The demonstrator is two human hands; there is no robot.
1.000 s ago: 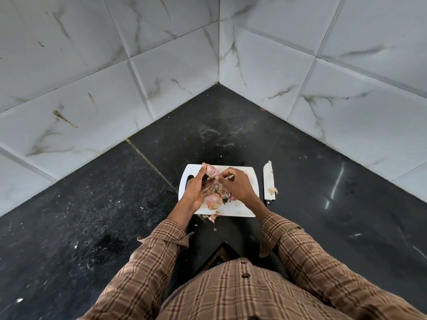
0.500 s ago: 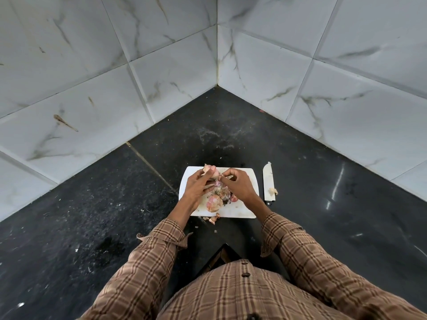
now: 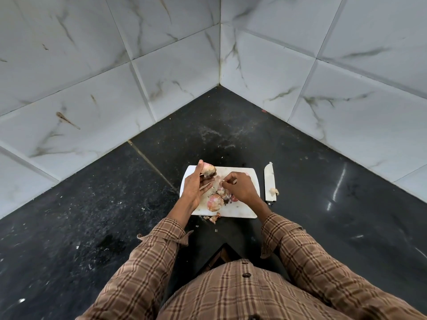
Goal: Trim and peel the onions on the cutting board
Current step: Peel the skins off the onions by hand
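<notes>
- Head view looks down on a black stone worktop (image 3: 92,215) that runs into a corner of white marbled wall tiles (image 3: 161,72); pale specks and a faint smear mark the dark surface near the corner.
- Checked brown shirt sleeves (image 3: 312,262) reach in from the near edge, one on each side, toward the middle of the worktop.
- White cutting board (image 3: 240,210) lies near the worktop's front edge, partly covered by both hands.
- Knife (image 3: 269,183) lies flat on the worktop just beside the board's right edge, blade pointing toward the far corner, with a scrap of peel (image 3: 274,191) resting on the blade.
- Left hand (image 3: 196,188) is raised over the board's left side, its thumb and fingers curled round an onion (image 3: 209,170) held above the board's far left corner; the onion shows pink skin and a dark end.
- Right hand (image 3: 240,187) hovers over the board's middle, fingers curled, thumb and forefinger pinched together; whether a strip of skin sits between them I cannot tell.
- Second onion (image 3: 215,202) sits on the board toward its near edge, between the wrists, pinkish and partly skinned.
- Loose skins and trimmings (image 3: 225,194) lie heaped on the board just beyond it.
- Smaller peel bits (image 3: 213,218) lie on the worktop touching the board's near edge.
</notes>
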